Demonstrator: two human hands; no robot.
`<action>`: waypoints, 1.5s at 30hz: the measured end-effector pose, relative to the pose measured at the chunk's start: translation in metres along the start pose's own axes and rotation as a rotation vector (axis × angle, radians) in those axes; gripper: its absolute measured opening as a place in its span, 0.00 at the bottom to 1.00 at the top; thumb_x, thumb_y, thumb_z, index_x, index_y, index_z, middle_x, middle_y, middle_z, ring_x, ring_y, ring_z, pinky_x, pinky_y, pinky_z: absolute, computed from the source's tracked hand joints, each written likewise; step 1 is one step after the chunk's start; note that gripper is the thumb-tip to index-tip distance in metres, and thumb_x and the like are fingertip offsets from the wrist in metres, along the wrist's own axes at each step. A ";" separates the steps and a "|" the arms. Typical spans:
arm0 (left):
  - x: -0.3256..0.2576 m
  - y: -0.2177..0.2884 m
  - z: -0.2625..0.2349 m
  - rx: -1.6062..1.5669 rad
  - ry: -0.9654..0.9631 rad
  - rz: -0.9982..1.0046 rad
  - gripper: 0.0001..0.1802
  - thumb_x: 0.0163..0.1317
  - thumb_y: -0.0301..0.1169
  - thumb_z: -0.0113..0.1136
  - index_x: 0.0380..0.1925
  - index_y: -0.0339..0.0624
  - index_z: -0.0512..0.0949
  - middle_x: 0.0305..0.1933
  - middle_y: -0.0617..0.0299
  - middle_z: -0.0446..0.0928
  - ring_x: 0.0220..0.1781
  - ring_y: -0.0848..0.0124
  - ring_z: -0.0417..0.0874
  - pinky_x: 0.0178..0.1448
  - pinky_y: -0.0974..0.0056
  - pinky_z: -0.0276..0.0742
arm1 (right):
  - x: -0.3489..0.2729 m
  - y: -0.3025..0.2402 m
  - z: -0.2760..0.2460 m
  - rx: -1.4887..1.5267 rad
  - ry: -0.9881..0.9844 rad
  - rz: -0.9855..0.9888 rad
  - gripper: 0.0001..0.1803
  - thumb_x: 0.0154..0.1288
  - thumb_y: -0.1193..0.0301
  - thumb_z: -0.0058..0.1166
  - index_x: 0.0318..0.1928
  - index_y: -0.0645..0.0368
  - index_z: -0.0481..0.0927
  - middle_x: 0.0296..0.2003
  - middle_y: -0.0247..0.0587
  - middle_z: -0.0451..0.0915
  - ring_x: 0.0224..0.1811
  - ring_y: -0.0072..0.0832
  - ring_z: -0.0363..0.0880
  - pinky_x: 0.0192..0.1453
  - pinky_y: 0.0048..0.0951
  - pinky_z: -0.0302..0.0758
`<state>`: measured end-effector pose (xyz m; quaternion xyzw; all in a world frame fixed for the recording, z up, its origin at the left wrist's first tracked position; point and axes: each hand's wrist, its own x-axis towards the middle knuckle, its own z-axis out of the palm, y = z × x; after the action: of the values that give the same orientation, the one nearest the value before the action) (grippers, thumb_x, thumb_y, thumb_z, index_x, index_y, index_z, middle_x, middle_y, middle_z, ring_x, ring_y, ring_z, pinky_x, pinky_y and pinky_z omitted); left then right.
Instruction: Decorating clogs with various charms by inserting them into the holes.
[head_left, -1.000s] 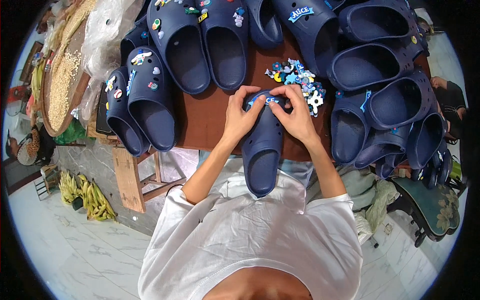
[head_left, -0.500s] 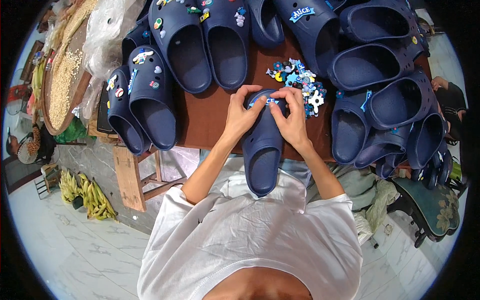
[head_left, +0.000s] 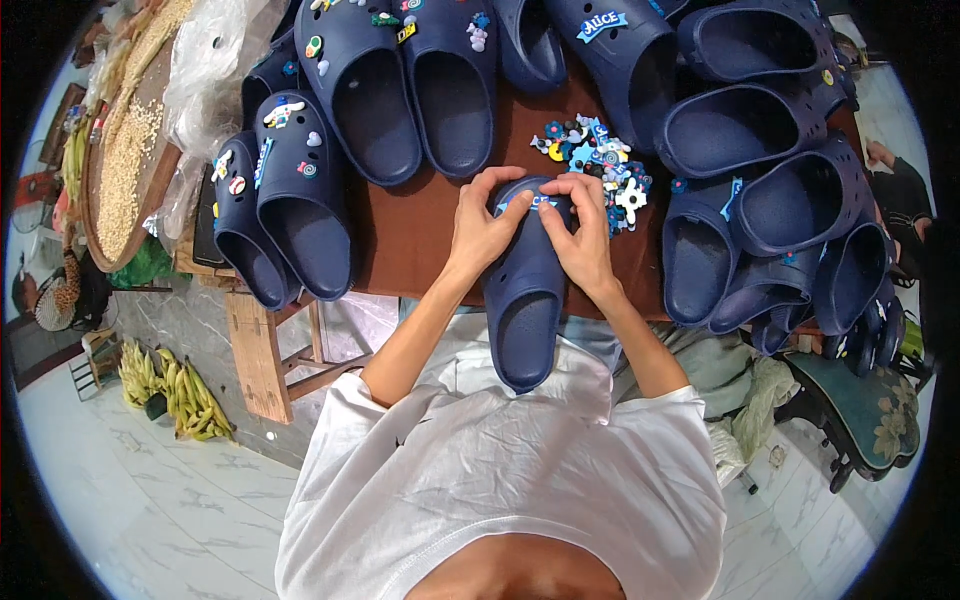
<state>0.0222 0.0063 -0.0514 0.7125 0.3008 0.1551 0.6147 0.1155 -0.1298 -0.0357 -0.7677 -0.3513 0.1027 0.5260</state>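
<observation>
A dark blue clog (head_left: 526,290) lies with its toe on the brown table edge and its heel toward my body. My left hand (head_left: 485,222) wraps the left side of its toe, thumb pressed on top. From the other side my right hand (head_left: 582,225) grips the toe, its thumb also on top. Between the two thumbs sits a blue shoe charm (head_left: 541,203) with white lettering, partly covered by the thumbs. Just beyond my right hand is a pile of small coloured charms (head_left: 600,160).
Decorated dark blue clogs (head_left: 310,200) stand to the left and far side. More clogs (head_left: 735,130) are stacked on the right. At the far left are a round tray of pale kernels (head_left: 130,190) and a clear plastic bag (head_left: 215,80). A wooden stool (head_left: 258,355) stands below the table.
Almost nothing differs. Both hands keep the same hold on the clog, with the thumbs still at the charm.
</observation>
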 end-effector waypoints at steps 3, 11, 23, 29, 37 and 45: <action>-0.001 -0.001 -0.001 -0.016 0.010 -0.009 0.19 0.60 0.38 0.67 0.50 0.45 0.82 0.51 0.55 0.81 0.55 0.59 0.76 0.63 0.58 0.71 | -0.002 -0.010 -0.009 -0.010 -0.057 0.000 0.17 0.61 0.71 0.64 0.50 0.60 0.78 0.52 0.51 0.72 0.60 0.46 0.71 0.66 0.42 0.67; -0.004 0.004 -0.002 -0.011 0.023 0.077 0.16 0.61 0.36 0.67 0.48 0.47 0.84 0.51 0.53 0.82 0.55 0.58 0.78 0.63 0.56 0.71 | -0.046 -0.033 -0.032 0.108 -0.114 0.105 0.19 0.71 0.67 0.56 0.59 0.62 0.74 0.58 0.56 0.69 0.61 0.49 0.72 0.66 0.41 0.68; -0.020 0.028 -0.008 0.287 0.019 0.302 0.12 0.65 0.33 0.64 0.48 0.49 0.86 0.59 0.49 0.79 0.63 0.55 0.78 0.66 0.55 0.71 | -0.040 0.022 -0.044 -0.694 0.068 0.043 0.27 0.71 0.82 0.46 0.69 0.65 0.62 0.67 0.63 0.60 0.67 0.59 0.64 0.71 0.49 0.64; -0.041 0.045 -0.011 0.366 0.073 0.367 0.14 0.62 0.29 0.65 0.49 0.47 0.85 0.60 0.50 0.77 0.61 0.52 0.76 0.64 0.54 0.72 | -0.044 0.013 -0.049 -0.558 0.139 -0.026 0.20 0.69 0.81 0.49 0.61 0.64 0.72 0.57 0.58 0.70 0.58 0.54 0.72 0.62 0.47 0.70; -0.115 0.074 -0.010 0.103 -0.090 0.443 0.14 0.58 0.20 0.65 0.45 0.42 0.84 0.50 0.52 0.80 0.50 0.56 0.81 0.54 0.59 0.77 | -0.051 0.012 -0.049 -0.519 0.067 0.035 0.13 0.67 0.74 0.58 0.50 0.60 0.77 0.43 0.48 0.74 0.46 0.48 0.76 0.50 0.44 0.74; -0.151 0.046 0.004 0.067 -0.271 0.354 0.12 0.58 0.21 0.65 0.44 0.38 0.81 0.43 0.53 0.79 0.46 0.58 0.81 0.51 0.60 0.76 | -0.050 0.018 -0.050 -0.455 0.040 0.047 0.11 0.66 0.74 0.60 0.48 0.60 0.77 0.43 0.48 0.74 0.46 0.48 0.76 0.49 0.44 0.74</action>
<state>-0.0810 -0.0929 0.0147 0.7886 0.0908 0.1532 0.5885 0.1128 -0.2031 -0.0404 -0.8763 -0.3372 0.0178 0.3436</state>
